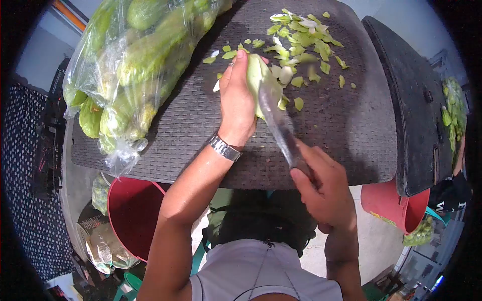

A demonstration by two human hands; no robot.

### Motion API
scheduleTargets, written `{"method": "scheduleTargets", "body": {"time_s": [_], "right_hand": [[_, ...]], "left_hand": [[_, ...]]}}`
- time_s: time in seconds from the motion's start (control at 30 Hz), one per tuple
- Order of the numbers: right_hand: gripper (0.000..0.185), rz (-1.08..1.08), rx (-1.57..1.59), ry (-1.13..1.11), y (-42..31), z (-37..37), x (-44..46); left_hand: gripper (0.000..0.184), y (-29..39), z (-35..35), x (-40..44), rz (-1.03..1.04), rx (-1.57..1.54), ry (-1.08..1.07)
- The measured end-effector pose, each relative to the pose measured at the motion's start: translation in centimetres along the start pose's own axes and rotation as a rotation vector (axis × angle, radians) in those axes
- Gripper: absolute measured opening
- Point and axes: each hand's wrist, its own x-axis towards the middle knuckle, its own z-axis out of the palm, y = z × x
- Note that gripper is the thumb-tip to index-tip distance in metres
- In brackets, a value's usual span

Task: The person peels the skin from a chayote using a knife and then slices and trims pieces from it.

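My left hand (237, 95), with a metal watch at its wrist, is wrapped round a pale green chayote (255, 75) above the dark woven tabletop (201, 135). The chayote's near side looks pared, with lighter flesh showing. In my right hand (324, 188) is the handle of a knife (277, 120). Its blade slants up to the left and lies against the chayote's right side, slightly blurred. Beyond the chayote, cut green and white peelings (306, 40) lie scattered on the tabletop. A few more bits are by my left fingers.
A clear plastic bag (145, 65) full of chayotes lies on the table's left. Below the near edge stand a red bucket (135, 215) at left and another red bucket (386, 203) at right. A black case-like panel (411, 100) borders the table's right side.
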Motion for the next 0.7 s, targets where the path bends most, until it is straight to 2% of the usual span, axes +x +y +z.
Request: {"method": "scheduleTargets", "body": {"time_s": [0.03, 0.1, 0.17, 0.2, 0.3, 0.4, 0.5, 0.6, 0.7], "right_hand": [[0.046, -0.019, -0.006, -0.005, 0.2, 0.1, 0.4], [0.046, 0.077, 0.039, 0.013, 0.4, 0.0, 0.6], [0.045, 0.309, 0.138, 0.044, 1.0, -1.1, 0.5], [0.045, 0.313, 0.163, 0.117, 1.2, -1.5, 0.8], [0.049, 0.279, 0.253, 0.146, 1.2, -1.7, 0.5], [0.045, 0.062, 0.25, 0.026, 2.5, -0.2, 0.8], [0.046, 0.33, 0.306, 0.042, 2.2, -1.4, 1.4], [0.047, 0.359, 0.218, 0.201, 2.7, -2.4, 1.4], [0.049, 0.375, 0.259, 0.12, 1.8, -1.6, 0.7]], "left_hand": [[0.05, -0.2, -0.2, 0.0, -0.018, 0.007, -0.003], [0.052, -0.5, -0.7, 0.3, -0.049, 0.02, -0.012], [0.052, -0.4, -0.8, 0.4, -0.064, 0.009, -0.007], [0.052, -0.4, -0.8, 0.4, -0.075, 0.001, -0.003], [0.052, -0.9, -0.9, 0.6, -0.054, -0.004, -0.022], [0.048, -1.1, -0.9, 0.5, -0.065, 0.073, -0.029], [0.045, -0.9, -0.7, 0.2, -0.035, 0.093, 0.014], [0.041, -0.4, -0.8, 0.0, -0.079, 0.049, 0.018], [0.041, -0.6, 0.0, 0.0, -0.064, 0.016, 0.046]]}}
